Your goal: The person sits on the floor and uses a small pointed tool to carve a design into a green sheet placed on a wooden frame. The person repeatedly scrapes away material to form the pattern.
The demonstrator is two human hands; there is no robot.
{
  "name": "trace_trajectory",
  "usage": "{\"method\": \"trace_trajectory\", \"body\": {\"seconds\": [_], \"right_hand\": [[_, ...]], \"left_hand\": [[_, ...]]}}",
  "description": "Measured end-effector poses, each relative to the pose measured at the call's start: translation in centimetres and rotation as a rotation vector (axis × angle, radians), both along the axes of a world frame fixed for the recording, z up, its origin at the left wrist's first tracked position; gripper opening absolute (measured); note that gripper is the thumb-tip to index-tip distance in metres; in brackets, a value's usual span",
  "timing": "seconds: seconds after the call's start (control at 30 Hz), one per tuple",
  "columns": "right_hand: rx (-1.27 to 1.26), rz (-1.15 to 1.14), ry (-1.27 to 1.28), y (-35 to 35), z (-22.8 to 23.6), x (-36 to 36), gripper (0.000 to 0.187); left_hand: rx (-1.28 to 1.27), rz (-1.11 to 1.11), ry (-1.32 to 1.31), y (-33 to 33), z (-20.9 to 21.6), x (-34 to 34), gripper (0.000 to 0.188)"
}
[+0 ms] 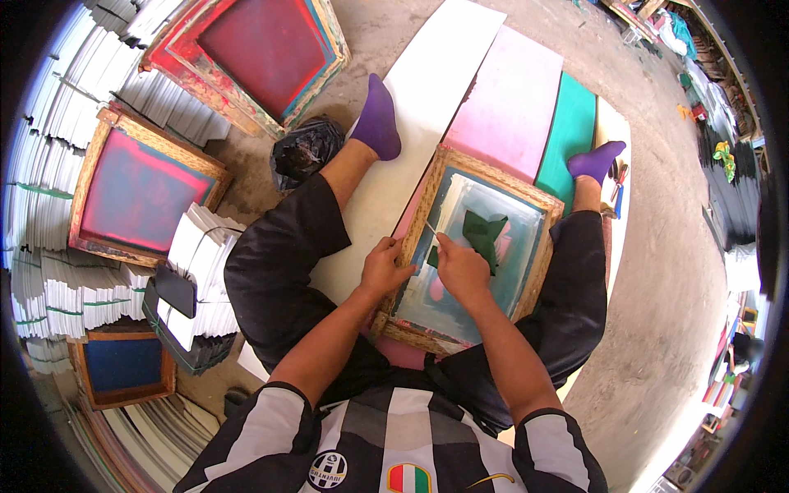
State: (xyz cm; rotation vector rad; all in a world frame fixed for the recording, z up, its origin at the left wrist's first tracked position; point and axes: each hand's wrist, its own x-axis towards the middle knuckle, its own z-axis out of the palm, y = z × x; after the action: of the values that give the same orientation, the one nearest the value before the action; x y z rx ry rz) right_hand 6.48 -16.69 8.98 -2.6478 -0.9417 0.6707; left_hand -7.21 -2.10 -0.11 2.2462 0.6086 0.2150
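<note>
The wood-framed screen (501, 181) lies over the pink board (509, 107), between the person's legs (571, 271) — a dark green piece (482, 236) rests on its surface. The right hand (463, 271) pinches a thin pale tool (432, 228) near the left rail (427, 201); the fingers of the left hand (383, 268) curl at that rail — grip unclear.

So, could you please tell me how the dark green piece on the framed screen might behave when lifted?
The dark green piece looks thin and creased, so it would probably flop. Being small beside the framed screen, it is likely light.
</note>
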Motion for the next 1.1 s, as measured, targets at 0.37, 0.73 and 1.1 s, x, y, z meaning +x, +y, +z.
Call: {"method": "trace_trajectory", "body": {"seconds": [0.37, 0.73, 1.1], "right_hand": [[0.443, -0.078, 0.145, -2.0, -7.1, 0.4, 0.036], [0.682, -0.084, 0.330, -3.1, -10.5, 2.8, 0.034], [0.630, -0.119, 0.550, -3.2, -11.5, 4.3, 0.035]], "left_hand": [[-0.014, -0.011, 0.053, 0.0, 0.3, 0.1, 0.063], [-0.039, 0.004, 0.084, -0.1, 1.0, 0.5, 0.064], [-0.026, -0.006, 0.035, -0.1, 0.5, 0.3, 0.058]]}}
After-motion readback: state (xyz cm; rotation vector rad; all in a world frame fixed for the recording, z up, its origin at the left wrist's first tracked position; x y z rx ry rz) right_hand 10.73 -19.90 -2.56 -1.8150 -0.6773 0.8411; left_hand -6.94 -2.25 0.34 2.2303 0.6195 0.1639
